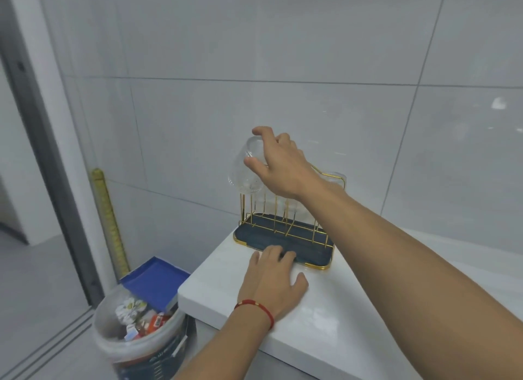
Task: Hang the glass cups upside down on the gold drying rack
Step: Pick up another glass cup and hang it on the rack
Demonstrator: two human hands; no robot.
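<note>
A gold wire drying rack (285, 224) with a dark blue tray stands on the white counter against the tiled wall. My right hand (280, 164) grips a clear glass cup (244, 173) by its base, upside down and tilted, over the rack's left-hand prongs. Whether the cup touches a prong I cannot tell. My left hand (273, 280), with a red bracelet at the wrist, lies flat on the counter, fingertips resting on the tray's front edge. Another clear glass (335, 181) shows at the rack's far right, partly hidden by my right arm.
The white counter (325, 323) ends at a corner on the left. Below it on the floor stands a bin (135, 337) full of rubbish, with a blue box (154, 280) behind it. A yellow pole (109, 218) leans by the door frame.
</note>
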